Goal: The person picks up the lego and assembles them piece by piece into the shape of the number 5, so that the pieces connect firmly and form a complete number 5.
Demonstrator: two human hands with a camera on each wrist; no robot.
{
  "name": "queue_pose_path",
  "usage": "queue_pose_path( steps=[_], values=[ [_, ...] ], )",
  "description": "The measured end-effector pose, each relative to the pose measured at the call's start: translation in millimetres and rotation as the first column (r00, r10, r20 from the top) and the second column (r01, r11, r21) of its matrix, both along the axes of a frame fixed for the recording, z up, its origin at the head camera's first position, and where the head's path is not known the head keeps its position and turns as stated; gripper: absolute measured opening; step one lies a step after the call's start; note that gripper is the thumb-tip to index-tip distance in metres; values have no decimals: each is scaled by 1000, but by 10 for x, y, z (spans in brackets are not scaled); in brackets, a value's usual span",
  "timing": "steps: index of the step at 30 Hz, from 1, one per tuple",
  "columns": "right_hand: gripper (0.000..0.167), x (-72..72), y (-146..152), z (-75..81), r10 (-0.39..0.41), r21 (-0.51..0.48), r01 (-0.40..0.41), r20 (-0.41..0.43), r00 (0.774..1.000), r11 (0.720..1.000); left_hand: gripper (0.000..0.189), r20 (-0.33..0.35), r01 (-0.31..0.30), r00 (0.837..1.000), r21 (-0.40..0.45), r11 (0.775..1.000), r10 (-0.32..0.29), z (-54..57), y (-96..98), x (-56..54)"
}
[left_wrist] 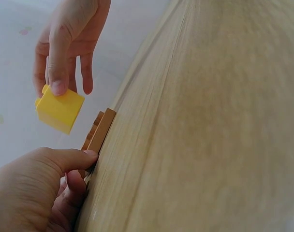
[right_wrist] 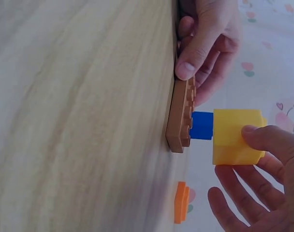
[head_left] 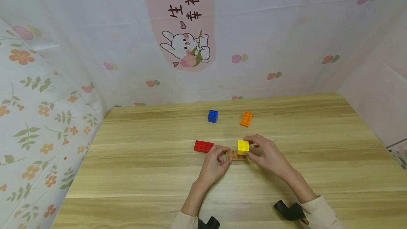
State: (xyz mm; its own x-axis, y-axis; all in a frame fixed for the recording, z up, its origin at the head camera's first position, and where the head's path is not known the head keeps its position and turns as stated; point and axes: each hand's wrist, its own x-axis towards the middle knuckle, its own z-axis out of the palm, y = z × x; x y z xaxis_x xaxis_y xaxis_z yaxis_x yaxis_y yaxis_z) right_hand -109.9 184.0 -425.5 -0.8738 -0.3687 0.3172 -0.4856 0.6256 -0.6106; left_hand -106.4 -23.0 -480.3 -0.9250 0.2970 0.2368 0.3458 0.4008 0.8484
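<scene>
Pale sleeves (head_left: pixel 322 214) sit nearest; beyond, the left hand (head_left: pixel 213 165) pinches the brown brick (head_left: pixel 231 155) on the counter (head_left: pixel 136 172), and the right hand (head_left: pixel 267 154) grips the yellow brick (head_left: pixel 243 147) just above it.

I see the left hand (head_left: pixel 213 163) pinching low between thumb (left_wrist: pixel 72 159) and curled fingers (left_wrist: pixel 72 195), the right hand (head_left: pixel 267 154) pinching higher.

Cream sleeves (head_left: pixel 322 213); seemingly black wrist mounts (head_left: pixel 288 212)
</scene>
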Motion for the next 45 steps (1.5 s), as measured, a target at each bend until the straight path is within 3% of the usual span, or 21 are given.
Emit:
queue_pose_path(
  steps=[7,20,45],
  values=[
    [40,13,23,-32,22,-2,-22,-27,999,1000,32,0,-2,1000,3,1000,2,-13,-1,-10],
    [43,56,26,-84,32,-22,-31,54,998,999,32,-4,0,1000,-4,1000,0,-32,0,0],
    [42,84,13,-138,26,-54,-20,115,993,998,32,-2,5,1000,-1,1000,-5,-15,-1,-5]
  ],
)
